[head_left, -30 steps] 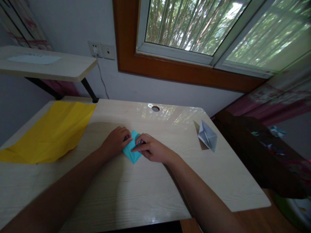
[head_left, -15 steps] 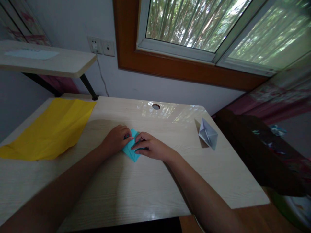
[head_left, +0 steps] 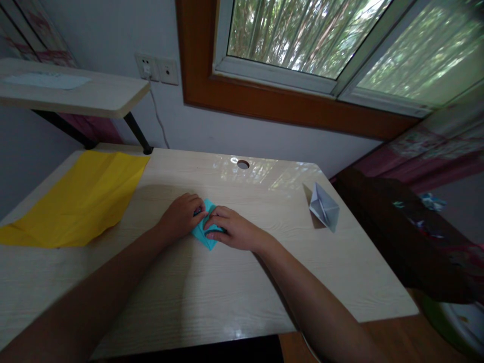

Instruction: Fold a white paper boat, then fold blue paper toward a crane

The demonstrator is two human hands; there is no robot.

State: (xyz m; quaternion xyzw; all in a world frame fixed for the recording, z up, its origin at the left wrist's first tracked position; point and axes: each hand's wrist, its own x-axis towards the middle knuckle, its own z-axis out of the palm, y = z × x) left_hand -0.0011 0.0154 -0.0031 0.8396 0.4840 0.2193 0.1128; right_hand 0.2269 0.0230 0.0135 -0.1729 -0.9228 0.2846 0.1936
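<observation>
Small turquoise folded paper piece pinned flat under both hands near the middle of the pale wood-grain tabletop.

The left hand rests curled on the turquoise paper's left edge and the right hand lies on its right half, fingertips pressed down and meeting over it, neither hand closed round it; judged from this, the paper is held against the hard surface so a crease stays sharp and the piece cannot slide. One large yellow creased paper sheet lies flat well to the left of the turquoise paper, out of the hands' way. One grey folded paper model stands well to its right, near the tabletop's edge. Count: two hands, three paper items, one of each colour.
</observation>
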